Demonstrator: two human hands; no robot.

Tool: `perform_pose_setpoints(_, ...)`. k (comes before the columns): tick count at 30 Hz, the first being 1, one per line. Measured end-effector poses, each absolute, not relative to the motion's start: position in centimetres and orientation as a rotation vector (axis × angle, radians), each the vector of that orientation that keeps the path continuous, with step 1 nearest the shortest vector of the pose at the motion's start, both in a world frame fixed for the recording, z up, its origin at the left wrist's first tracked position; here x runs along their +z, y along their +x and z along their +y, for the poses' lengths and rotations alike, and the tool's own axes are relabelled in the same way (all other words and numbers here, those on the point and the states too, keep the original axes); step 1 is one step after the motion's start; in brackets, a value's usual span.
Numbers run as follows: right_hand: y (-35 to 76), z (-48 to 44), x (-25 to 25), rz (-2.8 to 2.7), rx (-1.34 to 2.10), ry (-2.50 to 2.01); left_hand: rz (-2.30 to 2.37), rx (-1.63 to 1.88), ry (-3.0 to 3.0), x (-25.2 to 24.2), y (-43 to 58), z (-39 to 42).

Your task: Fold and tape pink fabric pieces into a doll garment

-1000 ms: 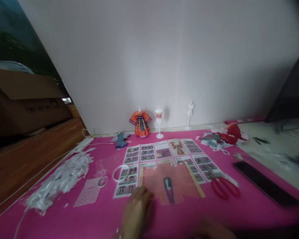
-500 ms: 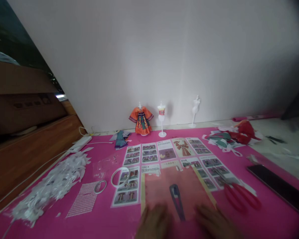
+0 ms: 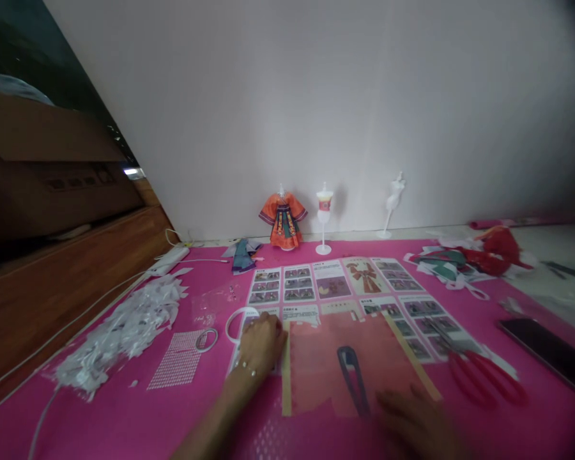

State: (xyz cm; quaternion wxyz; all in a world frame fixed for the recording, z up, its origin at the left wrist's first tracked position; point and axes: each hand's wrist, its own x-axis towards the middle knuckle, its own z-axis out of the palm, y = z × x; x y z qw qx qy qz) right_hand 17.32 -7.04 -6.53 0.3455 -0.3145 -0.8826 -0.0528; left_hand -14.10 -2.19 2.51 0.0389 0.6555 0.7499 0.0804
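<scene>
A coral-red fabric sheet with pale yellow strips along its left and right edges lies before me on the pink surface. My left hand, a beaded bracelet at its wrist, is at the sheet's upper left corner. Its fingers are bent and pressed together; whatever may be between them is hidden. Fingers stretched out, my right hand rests on the lower right part of the sheet, somewhat blurred. Between the hands a dark blue, long loop-shaped piece lies on the fabric. A white ring is partly behind my left hand.
Printed picture instructions lie beyond the sheet. Red-handled scissors and a phone are right. Left are a smaller tape roll, a dotted sheet and plastic packaging. A dressed mannequin stands by the wall.
My left hand has moved up from the sheet's near edge to its upper left corner. My right hand stays near the lower right corner. The whole view has shifted slightly.
</scene>
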Motion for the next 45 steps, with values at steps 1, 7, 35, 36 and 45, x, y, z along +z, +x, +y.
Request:
perform_pose_setpoints(1, 17.2, -7.0, -6.6, -2.293, -0.129, -0.806, 2.305, 0.237, 2.001, 2.5, -14.0, -2.2)
perform_pose_setpoints(7, 16.6, -7.0, -6.0, -2.319, -0.085, -0.664, 2.34, 0.218, 1.949, 2.6, -13.7, -2.3)
perform_pose_setpoints(35, 7.2, 2.0, 2.6, -2.02, 0.897, -0.938, 1.82, 1.037, 1.819, 4.0, -10.7, -5.4)
perform_pose_setpoints(36, 7.2, 2.3, 3.0, -2.018, 0.985, -0.92, 1.77, 1.061, 1.837, 4.2, -10.5, -5.6)
perform_pose_setpoints(45, 9.5, 0.8, 5.0, -2.05, 1.211, -0.729, 1.45, 1.156, 2.065, 4.5, -9.3, -7.1)
